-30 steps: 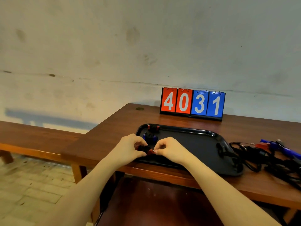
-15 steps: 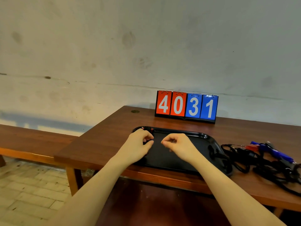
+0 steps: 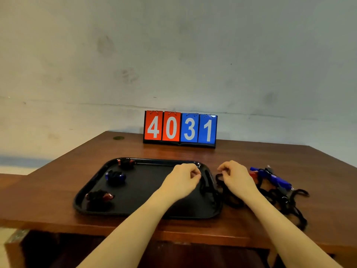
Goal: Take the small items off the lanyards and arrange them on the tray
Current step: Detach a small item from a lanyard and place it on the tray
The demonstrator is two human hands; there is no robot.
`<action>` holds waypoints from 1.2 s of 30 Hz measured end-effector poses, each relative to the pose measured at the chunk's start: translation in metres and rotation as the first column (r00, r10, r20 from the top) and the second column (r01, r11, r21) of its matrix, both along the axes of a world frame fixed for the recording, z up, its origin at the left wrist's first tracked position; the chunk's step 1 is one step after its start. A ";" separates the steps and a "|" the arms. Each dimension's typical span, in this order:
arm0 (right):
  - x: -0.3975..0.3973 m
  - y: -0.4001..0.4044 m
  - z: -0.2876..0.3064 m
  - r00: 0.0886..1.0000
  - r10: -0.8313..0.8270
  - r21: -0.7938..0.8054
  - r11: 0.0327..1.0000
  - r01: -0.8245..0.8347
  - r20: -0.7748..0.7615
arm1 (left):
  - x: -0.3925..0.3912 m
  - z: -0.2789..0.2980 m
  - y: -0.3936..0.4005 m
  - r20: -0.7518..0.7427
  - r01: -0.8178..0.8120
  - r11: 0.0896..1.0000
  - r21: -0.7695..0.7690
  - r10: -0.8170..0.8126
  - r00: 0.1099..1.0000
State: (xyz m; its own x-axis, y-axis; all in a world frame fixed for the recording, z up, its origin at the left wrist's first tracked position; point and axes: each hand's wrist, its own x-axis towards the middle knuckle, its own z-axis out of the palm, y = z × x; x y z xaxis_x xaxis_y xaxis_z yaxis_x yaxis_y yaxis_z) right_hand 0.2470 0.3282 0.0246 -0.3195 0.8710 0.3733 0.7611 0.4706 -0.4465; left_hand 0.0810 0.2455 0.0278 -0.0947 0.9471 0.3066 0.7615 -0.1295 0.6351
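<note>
A black tray lies on the wooden table. Along its left side sit three small items: a red-and-black one at the far corner, a blue one in the middle, and a red-and-black one nearest me. My left hand hovers over the tray's right part, fingers curled, with nothing visible in it. My right hand is just right of the tray, fingers bent over a black lanyard loop. A tangle of black lanyards lies beyond, with a blue item and a red item on it.
A flip scoreboard reading 4031 stands at the table's far edge against the wall. One lanyard strand drapes over the tray's right rim. The table's front edge runs below the tray. A wooden bench is at the left.
Both hands have moved from the tray's left side to its right edge and the lanyards. The red-and-black item they held now lies on the tray's near left.
</note>
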 end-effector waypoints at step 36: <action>0.012 0.057 0.017 0.925 0.100 0.007 0.995 -0.104 -0.367 | 0.038 0.024 0.086 -0.021 0.041 0.985 0.165 -0.038 0.999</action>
State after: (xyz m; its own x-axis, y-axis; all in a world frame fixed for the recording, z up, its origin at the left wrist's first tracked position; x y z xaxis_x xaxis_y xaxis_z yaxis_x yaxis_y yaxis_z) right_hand 0.2592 0.3854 0.0414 -0.2499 0.8461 0.4708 0.4917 0.5297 -0.6911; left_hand 0.1190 0.3319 0.0521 -0.0512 0.8859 0.4610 0.7643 -0.2624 0.5891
